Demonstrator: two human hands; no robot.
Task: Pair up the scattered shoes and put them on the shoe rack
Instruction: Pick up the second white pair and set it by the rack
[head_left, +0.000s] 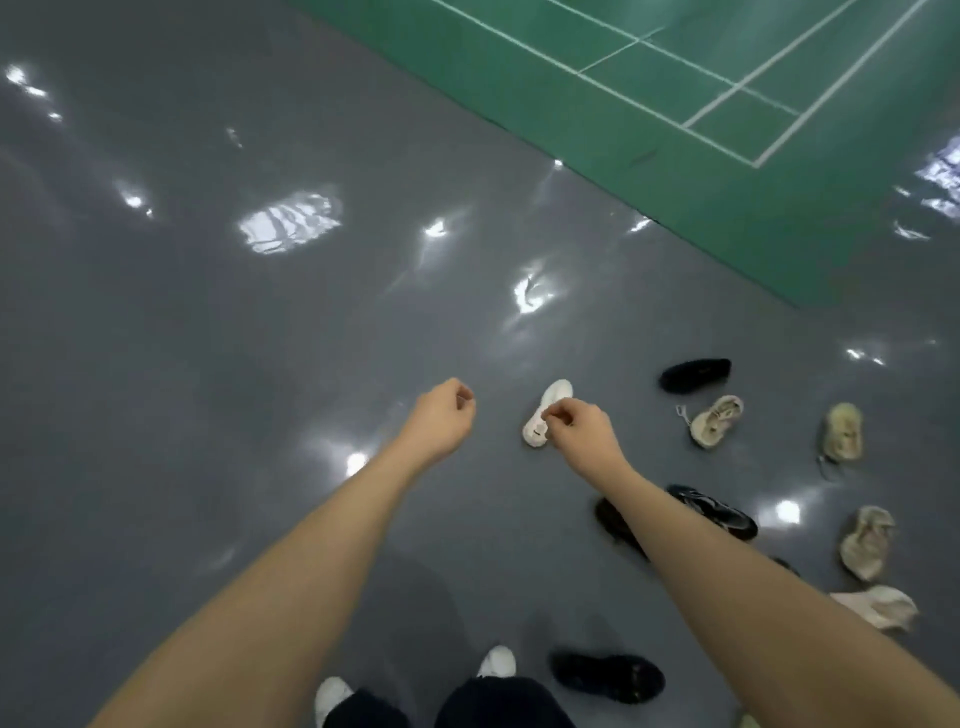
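Note:
Several shoes lie scattered on the grey floor to the right. A white sneaker (546, 411) lies on the floor ahead, and my right hand (581, 427) hangs above it with loosely curled fingers, covering part of it in the view. My left hand (442, 415) is stretched out to its left, fingers loosely curled and holding nothing. Further right lie a black shoe (695, 375), beige shoes (717, 421) (842, 432) (866, 541) (878, 607), a black lace-up shoe (714, 512) and a black shoe (608, 676) near my feet. No shoe rack is in view.
My own white sneakers (497, 662) (332, 695) stand at the bottom edge. A green court mat (675, 156) with white lines covers the far right. The glossy grey floor (208, 338) stretches away to the left and ahead.

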